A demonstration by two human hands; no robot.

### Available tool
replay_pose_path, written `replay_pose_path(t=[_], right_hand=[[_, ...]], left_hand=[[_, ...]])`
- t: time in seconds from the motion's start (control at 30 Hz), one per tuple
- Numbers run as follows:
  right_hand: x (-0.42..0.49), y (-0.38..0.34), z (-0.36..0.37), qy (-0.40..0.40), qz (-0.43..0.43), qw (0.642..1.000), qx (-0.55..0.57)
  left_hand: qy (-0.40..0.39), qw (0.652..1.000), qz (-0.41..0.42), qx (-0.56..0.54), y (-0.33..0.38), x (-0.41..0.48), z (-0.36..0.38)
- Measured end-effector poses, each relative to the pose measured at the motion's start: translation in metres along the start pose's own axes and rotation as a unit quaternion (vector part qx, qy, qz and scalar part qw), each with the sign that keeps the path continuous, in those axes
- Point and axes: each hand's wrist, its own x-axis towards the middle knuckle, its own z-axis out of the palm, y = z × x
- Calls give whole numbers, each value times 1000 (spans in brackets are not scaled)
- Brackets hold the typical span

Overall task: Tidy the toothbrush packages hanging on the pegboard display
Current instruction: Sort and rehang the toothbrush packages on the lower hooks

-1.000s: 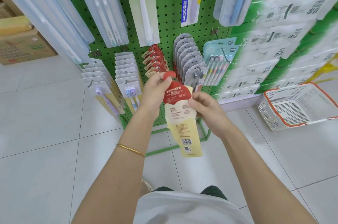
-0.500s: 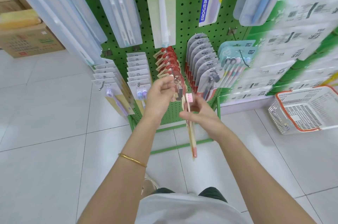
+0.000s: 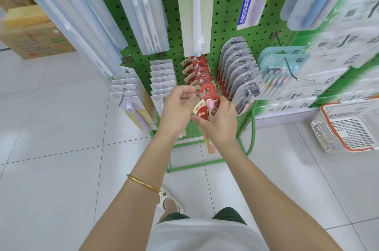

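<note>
Step in hand: hanging the red toothbrush package [image 3: 205, 107] on the front of the red row [image 3: 196, 72], low centre on the green pegboard [image 3: 225, 15].

Right hand [image 3: 221, 125] grips the pack's middle, with fingers curled round it and thumb across the front. Left hand [image 3: 177, 109] is curled at the header, thumb and forefinger pinched together. Blur there, so it can't be told whether they hold the header edge or the peg tip.

The pack has a red hook-shaped header, a "canban" label and a pink brush head. Its cream lower card hangs below the right hand, and it's tilted, not flush with the row.

Next move, likely: slide the header opening fully onto the peg, let go, then square it against the packs behind. It's close to the grey packs [image 3: 239, 66] on the right, so snagging is a risk.
</note>
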Motion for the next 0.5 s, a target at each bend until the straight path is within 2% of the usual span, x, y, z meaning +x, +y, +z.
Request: replay_pose_path(t=[0.23,0.37,0.5], right_hand=[[7,-16,14,28,28,999,24],[9,-17,11,0,31,998,48],[7,4,10,-58,-11,998,38]], left_hand=[[-21,995,26,90,1,8,11],[-28,994,23,105,0,10,16],[-24,993,17,114,-1,14,19]])
